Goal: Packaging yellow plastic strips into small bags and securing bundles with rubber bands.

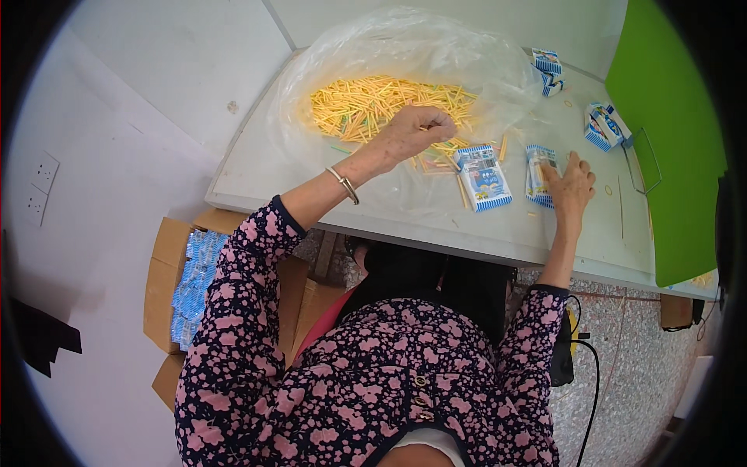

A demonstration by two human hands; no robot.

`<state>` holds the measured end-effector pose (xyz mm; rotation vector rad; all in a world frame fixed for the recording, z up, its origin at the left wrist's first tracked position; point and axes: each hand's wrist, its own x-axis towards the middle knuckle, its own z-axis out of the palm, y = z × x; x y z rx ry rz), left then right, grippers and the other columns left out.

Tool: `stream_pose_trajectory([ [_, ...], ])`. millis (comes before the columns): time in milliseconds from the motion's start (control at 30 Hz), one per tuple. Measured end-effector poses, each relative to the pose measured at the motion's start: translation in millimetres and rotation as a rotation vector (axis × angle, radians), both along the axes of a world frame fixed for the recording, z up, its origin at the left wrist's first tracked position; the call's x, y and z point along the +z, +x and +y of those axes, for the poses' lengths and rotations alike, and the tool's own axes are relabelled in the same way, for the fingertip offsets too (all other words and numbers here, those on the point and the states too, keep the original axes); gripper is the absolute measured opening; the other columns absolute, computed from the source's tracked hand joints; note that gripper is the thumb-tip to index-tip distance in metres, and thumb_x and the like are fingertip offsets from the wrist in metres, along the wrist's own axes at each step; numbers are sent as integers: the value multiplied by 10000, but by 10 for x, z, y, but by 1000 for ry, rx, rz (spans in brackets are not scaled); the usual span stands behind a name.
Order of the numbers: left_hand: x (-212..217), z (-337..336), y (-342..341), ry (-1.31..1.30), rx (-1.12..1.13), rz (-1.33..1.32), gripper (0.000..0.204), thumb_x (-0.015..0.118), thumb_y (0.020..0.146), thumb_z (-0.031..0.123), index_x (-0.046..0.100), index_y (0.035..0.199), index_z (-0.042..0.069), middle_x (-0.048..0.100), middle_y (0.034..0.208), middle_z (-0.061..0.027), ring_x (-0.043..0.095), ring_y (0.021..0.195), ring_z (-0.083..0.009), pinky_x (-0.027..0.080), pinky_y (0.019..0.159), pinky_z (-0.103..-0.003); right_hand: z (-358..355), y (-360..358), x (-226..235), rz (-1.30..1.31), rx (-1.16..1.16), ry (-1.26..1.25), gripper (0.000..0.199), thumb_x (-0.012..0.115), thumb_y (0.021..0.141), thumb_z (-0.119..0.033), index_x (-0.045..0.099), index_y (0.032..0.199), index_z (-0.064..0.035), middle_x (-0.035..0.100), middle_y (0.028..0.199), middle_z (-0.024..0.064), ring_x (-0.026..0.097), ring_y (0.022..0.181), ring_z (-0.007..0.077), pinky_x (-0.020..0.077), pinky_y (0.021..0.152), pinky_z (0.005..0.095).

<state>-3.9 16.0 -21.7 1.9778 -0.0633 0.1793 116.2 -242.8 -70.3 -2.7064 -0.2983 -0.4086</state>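
My left hand (426, 127) is held over a heap of thin yellow sticks (358, 105), with fingers bent into a pinch; what is between them, if anything, is hidden. The heap, mixed with some green and pinkish sticks, lies on a large clear plastic bag (292, 117). One blue-and-white packet (484, 180) lies flat in front of this hand, loose sticks beside it. Farther right, my right hand (573, 187) rests on a second blue-and-white packet (537, 173). Its thumb lies across the packet and its fingers curl around the right side, covering part of it.
More blue-and-white packets (605, 127) stand by a green panel (669, 140) with a wire handle; others (547, 71) lie at the back. Small rubber bands (608, 190) are scattered on the white table (373, 222). Below left, a cardboard box (165, 261) holds blue packets. A black cable (596, 389) hangs right.
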Motion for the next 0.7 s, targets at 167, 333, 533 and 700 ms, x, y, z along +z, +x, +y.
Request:
stream_pose_trajectory([
  [167,116,-58,20,56,5,-22,229,603,844,203,627,966,11,610,870,-18,533,822,-77,428,741,-227,261,-384,66,-209,318,28,284,672,721,-296,633,795,-24,450,1235,153,364,1134,334,263,917,487],
  [333,43,-86,31,47,-22,7,233,610,838,209,632,955,9,618,858,-21,539,805,-81,436,724,-227,430,-467,-184,-167,414,11,253,679,716,-244,627,769,-2,465,1215,151,377,1117,334,245,927,473],
  [533,-30,-58,103,55,-6,-24,222,622,827,202,628,940,11,610,871,-21,538,809,-88,439,752,-241,421,-437,-177,-221,434,183,163,659,731,-153,608,756,0,501,1178,112,396,1099,294,254,917,432],
  [700,-142,-104,243,204,23,-189,198,633,809,186,615,882,3,593,821,-17,515,753,-84,439,725,-237,444,-522,98,-237,563,464,147,653,730,-126,576,784,-13,532,1127,77,426,1062,264,256,916,394],
])
